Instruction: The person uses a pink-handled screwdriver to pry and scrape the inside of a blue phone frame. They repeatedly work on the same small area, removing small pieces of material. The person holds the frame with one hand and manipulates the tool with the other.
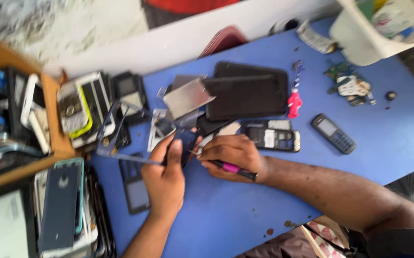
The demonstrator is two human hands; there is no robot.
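- the blue table (388,143) fills most of the view, flat and matte; its near edge and right end are cut off, and the whole picture is motion-blurred, so fine detail is soft.
- a wooden shelf (49,95) at the left holds upright phones and screens; its lower part runs out of view.
- a pile of flat phone panels and frames (63,210) sits at lower left, edges overlapping, so single pieces are hard to separate.
- a dark, rectangular tablet-like slab (247,93) lies at the table's middle, partly covering a silvery metal plate (187,98).
- a white plastic tub (384,28) at the top right is cut by the frame.
- the left hand (166,179) is curled around a small dark phone part (185,141), thumb and fingers gripping it above the table's middle; the fingers hide most of the part.
- the right hand (233,155) is closed on a thin screwdriver (233,168) with a pink and black handle, its tip against the held part; the tip is too blurred to see clearly.
- an opened phone body (271,136) lies just right of the hands, circuitry showing.
- a small grey keypad phone (333,134) lies apart, further right.
- a tiny pink object (294,104) stands beside the slab.
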